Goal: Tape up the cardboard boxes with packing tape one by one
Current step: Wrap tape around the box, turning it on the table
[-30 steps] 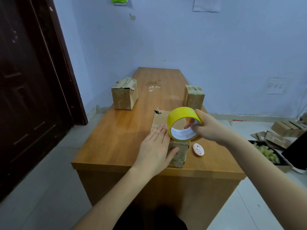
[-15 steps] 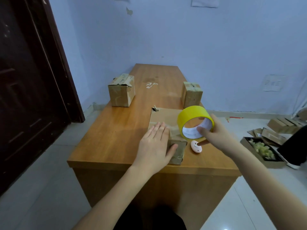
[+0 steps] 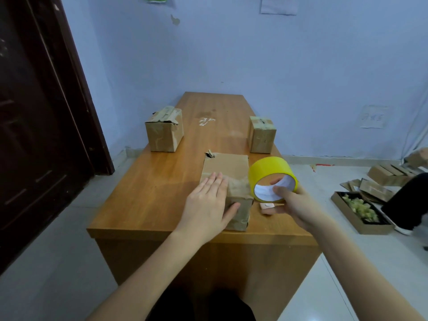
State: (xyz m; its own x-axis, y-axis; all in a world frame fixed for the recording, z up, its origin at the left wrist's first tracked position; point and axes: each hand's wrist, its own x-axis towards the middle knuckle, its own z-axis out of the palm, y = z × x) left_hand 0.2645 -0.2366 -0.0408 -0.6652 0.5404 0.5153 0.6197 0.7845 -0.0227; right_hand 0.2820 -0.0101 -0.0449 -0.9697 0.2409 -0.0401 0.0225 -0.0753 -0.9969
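A flat cardboard box [image 3: 225,169] lies near the front edge of the wooden table [image 3: 159,188]. My left hand [image 3: 208,209] presses flat on its near end, fingers straight, thumb on the front face. My right hand [image 3: 294,206] grips a roll of yellow packing tape [image 3: 271,170], thumb inside the core, holding it just right of the box and above the table. Two more cardboard boxes stand farther back: one at the left [image 3: 165,132] and one at the right [image 3: 261,134], both with tape on top.
A small pink-and-white object [image 3: 266,206] lies on the table under the roll, mostly hidden. A dark door [image 3: 34,123] is at the left. On the floor at the right sit an open tray of green pieces [image 3: 361,210] and flattened cartons [image 3: 391,174].
My right hand has carried the tape roll from over the box toward the right and a little lower. My left hand has stayed pressed on the box.
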